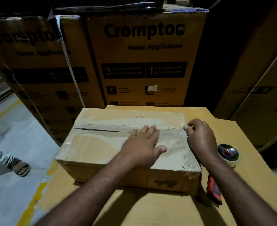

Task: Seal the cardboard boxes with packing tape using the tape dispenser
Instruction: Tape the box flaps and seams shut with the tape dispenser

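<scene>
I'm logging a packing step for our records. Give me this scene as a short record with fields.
cardboard box: worn, on a larger cardboard surface
left hand: flat on the box top
right hand: pinching packing tape at the box's right top edge
tape dispenser: lying right of the box, unheld
background: stacked Crompton cartons

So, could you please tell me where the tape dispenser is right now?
In the head view, the tape dispenser lies on the cardboard sheet just right of the box, partly hidden under the right forearm.
</scene>
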`<state>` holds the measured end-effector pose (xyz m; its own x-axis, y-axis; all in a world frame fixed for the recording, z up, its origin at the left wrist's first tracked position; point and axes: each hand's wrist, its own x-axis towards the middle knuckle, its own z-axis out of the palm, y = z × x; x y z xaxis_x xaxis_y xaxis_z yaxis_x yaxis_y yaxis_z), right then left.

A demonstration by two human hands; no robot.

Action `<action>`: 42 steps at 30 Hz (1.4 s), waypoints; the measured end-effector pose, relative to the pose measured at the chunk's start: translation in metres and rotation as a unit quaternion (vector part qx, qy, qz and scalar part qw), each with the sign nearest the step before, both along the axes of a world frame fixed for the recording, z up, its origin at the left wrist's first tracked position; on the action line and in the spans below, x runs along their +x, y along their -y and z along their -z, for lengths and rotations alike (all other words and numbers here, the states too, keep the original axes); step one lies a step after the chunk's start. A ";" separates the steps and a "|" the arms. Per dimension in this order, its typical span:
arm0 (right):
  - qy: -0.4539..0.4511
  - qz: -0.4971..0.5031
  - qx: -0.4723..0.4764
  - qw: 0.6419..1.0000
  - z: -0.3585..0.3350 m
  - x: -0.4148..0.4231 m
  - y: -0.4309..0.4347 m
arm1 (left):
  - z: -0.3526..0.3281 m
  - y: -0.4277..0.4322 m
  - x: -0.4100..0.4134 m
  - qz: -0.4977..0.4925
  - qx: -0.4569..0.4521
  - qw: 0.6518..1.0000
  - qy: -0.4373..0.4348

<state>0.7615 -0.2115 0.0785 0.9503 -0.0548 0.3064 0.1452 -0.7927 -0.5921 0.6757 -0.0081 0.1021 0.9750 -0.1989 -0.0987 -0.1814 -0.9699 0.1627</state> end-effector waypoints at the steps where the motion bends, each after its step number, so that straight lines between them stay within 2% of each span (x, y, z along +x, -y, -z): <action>1: 0.020 -0.006 -0.041 0.999 -0.003 -0.001 -0.001 | 0.001 -0.006 -0.005 -0.014 -0.004 1.000 -0.001; 5: 0.042 -0.054 -0.247 0.967 -0.021 -0.022 -0.023 | 0.004 -0.007 -0.006 -0.024 -0.014 1.000 -0.010; 6: 0.043 -0.088 -0.273 0.957 -0.024 -0.031 -0.035 | 0.004 -0.006 -0.004 -0.021 -0.016 1.000 -0.011; 8: 0.036 -0.185 -0.279 0.942 -0.023 -0.048 -0.061 | 0.003 -0.008 0.000 -0.017 -0.039 0.999 -0.014; 11: 0.037 -0.264 -0.219 0.939 -0.017 -0.052 -0.078 | 0.005 -0.023 -0.005 -0.047 -0.153 0.987 0.018; 12: 0.047 -0.267 -0.205 0.941 -0.015 -0.050 -0.076 | 0.005 -0.029 -0.010 -0.064 -0.182 0.980 0.046; 14: 0.073 -0.258 -0.193 0.944 -0.009 -0.049 -0.070 | 0.004 -0.037 -0.020 -0.083 -0.170 0.978 0.092; 17: 0.085 -0.255 -0.182 0.946 -0.007 -0.049 -0.062 | 0.005 -0.047 -0.029 -0.075 -0.110 0.986 0.103; 22: 0.083 -0.239 -0.229 0.940 -0.013 -0.042 -0.040 | 0.007 -0.049 -0.029 -0.071 -0.112 0.983 0.124; 26: 0.081 -0.215 -0.222 0.948 -0.016 -0.051 -0.040 | 0.010 -0.041 -0.034 -0.088 -0.097 0.976 0.174; 30: 0.081 -0.284 -0.208 0.933 -0.021 -0.057 -0.062 | 0.007 -0.037 -0.035 -0.104 -0.065 0.976 0.182; 35: 0.065 -0.321 -0.288 0.900 -0.027 -0.051 -0.039 | 0.005 -0.038 -0.041 -0.160 -0.071 0.966 0.190; 39: 0.038 -0.243 -0.325 0.913 -0.039 -0.030 0.003 | 0.004 -0.051 -0.047 -0.240 -0.067 0.949 0.192; 42: 0.016 -0.167 -0.305 0.938 -0.042 -0.025 0.021 | 0.000 -0.060 -0.050 -0.302 -0.057 0.936 0.171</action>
